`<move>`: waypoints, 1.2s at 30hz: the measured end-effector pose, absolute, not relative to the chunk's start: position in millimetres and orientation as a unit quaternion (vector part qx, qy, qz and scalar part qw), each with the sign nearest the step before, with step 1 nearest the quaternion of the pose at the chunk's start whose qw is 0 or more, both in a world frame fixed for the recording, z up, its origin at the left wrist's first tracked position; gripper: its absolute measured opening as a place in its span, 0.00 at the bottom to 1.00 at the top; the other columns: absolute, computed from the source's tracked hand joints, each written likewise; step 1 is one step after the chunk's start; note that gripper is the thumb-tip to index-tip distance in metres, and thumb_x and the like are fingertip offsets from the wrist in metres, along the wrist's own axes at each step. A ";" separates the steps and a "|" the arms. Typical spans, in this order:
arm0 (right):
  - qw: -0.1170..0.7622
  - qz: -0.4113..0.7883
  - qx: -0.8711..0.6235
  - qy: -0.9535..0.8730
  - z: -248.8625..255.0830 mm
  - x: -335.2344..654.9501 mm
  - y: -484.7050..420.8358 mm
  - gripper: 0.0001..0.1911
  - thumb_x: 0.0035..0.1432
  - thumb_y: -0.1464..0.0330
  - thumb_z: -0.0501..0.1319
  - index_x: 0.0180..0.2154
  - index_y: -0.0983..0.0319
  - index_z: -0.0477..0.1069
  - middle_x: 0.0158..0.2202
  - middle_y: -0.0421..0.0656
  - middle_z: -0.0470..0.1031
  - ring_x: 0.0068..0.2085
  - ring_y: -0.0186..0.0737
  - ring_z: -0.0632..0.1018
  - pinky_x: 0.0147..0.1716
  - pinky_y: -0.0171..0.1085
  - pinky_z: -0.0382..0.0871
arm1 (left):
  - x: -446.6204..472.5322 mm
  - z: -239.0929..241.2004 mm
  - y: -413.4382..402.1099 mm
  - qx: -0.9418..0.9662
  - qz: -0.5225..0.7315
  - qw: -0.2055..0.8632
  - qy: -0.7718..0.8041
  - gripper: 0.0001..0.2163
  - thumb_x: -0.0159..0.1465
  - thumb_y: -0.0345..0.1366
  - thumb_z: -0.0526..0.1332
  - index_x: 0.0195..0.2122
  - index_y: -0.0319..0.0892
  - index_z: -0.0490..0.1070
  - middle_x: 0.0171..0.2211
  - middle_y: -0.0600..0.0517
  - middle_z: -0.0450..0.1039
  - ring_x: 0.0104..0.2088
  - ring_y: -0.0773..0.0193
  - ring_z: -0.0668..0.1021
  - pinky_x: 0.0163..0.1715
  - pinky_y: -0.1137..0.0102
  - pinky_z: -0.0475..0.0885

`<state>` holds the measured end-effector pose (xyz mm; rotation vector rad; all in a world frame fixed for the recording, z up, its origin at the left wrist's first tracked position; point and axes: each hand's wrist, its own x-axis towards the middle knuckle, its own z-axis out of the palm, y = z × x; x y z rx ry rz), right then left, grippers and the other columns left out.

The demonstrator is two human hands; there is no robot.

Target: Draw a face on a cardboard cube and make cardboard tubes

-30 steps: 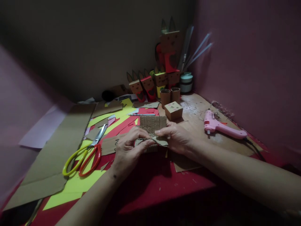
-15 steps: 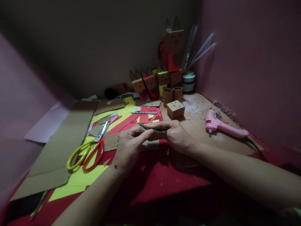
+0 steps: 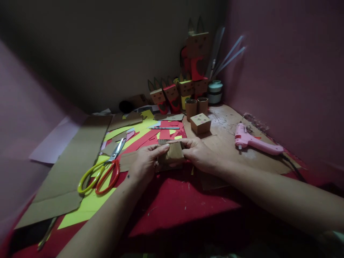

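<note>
Between my two hands is a small piece of brown cardboard (image 3: pixel 174 153), bent or folded, with a flat face turned toward me. My left hand (image 3: pixel 146 157) pinches its left side, the thumb lying on top. On the other side my right hand (image 3: pixel 197 153) grips the right edge with closed fingers; some fingertips are hidden behind the piece. Just beyond stands a small cardboard box (image 3: pixel 200 124) with a face drawn on its top. To the left of my left hand lie scissors (image 3: pixel 107 166) with one yellow and one red handle, blades apart.
A pink glue gun (image 3: pixel 255 141) lies at right, its cord trailing off. Cardboard tubes (image 3: pixel 191 108) and box figures with ears (image 3: pixel 172 94) stand at the back. Yellow paper (image 3: pixel 80 214), red scraps, a pencil (image 3: pixel 166 128) and a large cardboard sheet (image 3: pixel 64 168) cover the left.
My hands have turned the cardboard piece, so a flat face shows where its corrugated edge showed before. Both hands still grip it, and the left thumb has shifted slightly left.
</note>
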<state>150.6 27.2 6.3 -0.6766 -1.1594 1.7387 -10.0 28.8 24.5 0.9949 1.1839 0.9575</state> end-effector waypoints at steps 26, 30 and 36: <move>0.531 0.421 -0.454 -0.578 -6.1 162.5 40.6 0.08 0.51 0.71 0.57 0.36 0.61 0.68 0.37 0.46 0.75 0.41 0.46 0.77 0.38 0.43 0.72 | -17.5 15.3 39.3 0.651 0.383 0.312 0.577 0.14 0.56 0.41 0.62 0.42 0.41 0.73 0.35 0.48 0.77 0.36 0.55 0.77 0.38 0.63 0.71; 0.546 0.452 -0.419 -0.568 -5.6 158.1 36.3 0.13 0.55 0.68 0.57 0.44 0.61 0.68 0.44 0.49 0.76 0.47 0.47 0.77 0.39 0.43 0.74 | -12.1 21.3 29.7 0.519 0.466 0.526 0.486 0.20 0.54 0.49 0.67 0.41 0.40 0.74 0.34 0.47 0.79 0.33 0.55 0.80 0.36 0.63 0.73; 0.558 0.389 -0.416 -0.603 -8.3 155.8 30.4 0.16 0.58 0.68 0.55 0.49 0.61 0.66 0.52 0.51 0.73 0.55 0.50 0.73 0.50 0.49 0.70 | -3.9 7.0 25.4 0.540 0.487 0.512 0.457 0.21 0.53 0.41 0.70 0.46 0.41 0.70 0.39 0.48 0.77 0.36 0.60 0.78 0.39 0.66 0.73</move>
